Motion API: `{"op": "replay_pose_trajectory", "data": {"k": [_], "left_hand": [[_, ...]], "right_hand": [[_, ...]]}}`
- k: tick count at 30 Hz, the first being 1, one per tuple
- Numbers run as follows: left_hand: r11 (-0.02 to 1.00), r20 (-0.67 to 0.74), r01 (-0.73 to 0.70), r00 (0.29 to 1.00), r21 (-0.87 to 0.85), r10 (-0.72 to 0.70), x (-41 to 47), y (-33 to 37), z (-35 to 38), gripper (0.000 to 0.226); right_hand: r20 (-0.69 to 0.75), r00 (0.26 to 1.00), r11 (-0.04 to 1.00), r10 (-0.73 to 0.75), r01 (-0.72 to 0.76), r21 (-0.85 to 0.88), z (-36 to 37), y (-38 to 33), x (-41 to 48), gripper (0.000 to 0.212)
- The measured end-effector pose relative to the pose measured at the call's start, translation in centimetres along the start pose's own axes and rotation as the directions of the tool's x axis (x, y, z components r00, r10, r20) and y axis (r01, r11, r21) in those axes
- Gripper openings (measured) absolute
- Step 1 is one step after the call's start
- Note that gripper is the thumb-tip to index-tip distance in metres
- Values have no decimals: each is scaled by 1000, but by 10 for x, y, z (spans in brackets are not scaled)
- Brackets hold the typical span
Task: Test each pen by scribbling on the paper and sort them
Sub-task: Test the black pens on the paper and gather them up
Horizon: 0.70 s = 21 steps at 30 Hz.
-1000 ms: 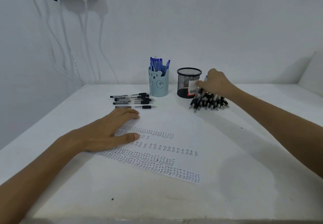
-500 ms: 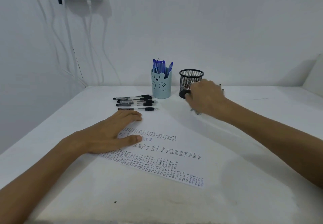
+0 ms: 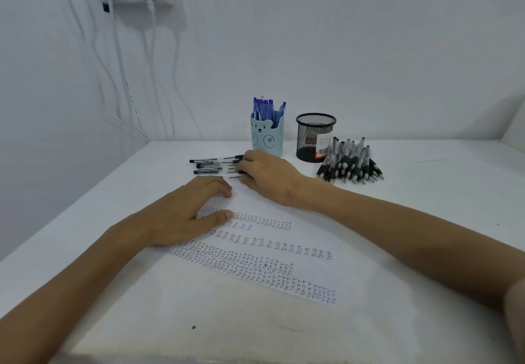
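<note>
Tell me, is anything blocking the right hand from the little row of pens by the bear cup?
Nothing visible does. The right hand already rests on the near ends of the loose pens, left of the bear cup. Whether its grip has closed on one is hidden.

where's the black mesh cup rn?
In the head view, the black mesh cup stands upright at the back of the table, right of centre, between the blue bear cup and the pile of black pens.
</note>
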State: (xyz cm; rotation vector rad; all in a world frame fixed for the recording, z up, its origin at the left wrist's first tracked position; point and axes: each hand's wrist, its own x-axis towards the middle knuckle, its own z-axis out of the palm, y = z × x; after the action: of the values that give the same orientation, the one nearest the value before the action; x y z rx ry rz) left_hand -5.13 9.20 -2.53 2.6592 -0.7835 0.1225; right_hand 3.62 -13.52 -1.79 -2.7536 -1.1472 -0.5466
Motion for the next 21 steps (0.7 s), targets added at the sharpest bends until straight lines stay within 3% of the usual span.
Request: {"op": "replay_pose_trajectory", "data": {"k": [5,8,11,13,15,16,19,21], "left_hand": [[1000,2,-9,1000,-9,9,0,2,-1,51],[999,-5,-38,999,-11,38,0,2,-2,45],[996,-8,-81,997,-21,81,1,4,-2,37],[994,-5,-104,995,-42,104,0,7,-2,35],[990,7,-129,992,-55,130,0,11,-1,37],[989,15,-139,990,-59,140,0,13,0,38],[989,48,-135,989,-64,138,-2,16,1,45],[991,53,-129,990,-32,131,-4,16,1,54]], "right_hand": [[41,999,1000,25,-25,-7,-7,-3,2,15],[65,997,998,37,-39,39,-13,-3,-2,21],[-52,997,998,49,-47,43,-13,4,-12,20],[-114,984,990,134,-127,65,-16,8,-20,46],[-81,961,958,263,-250,144,-28,8,-25,76],[-49,951,935,305,-289,204,-34,9,-27,82],[134,908,784,397,-412,465,-46,16,-29,89],[233,851,531,470,-484,695,-49,16,-28,78]]}}
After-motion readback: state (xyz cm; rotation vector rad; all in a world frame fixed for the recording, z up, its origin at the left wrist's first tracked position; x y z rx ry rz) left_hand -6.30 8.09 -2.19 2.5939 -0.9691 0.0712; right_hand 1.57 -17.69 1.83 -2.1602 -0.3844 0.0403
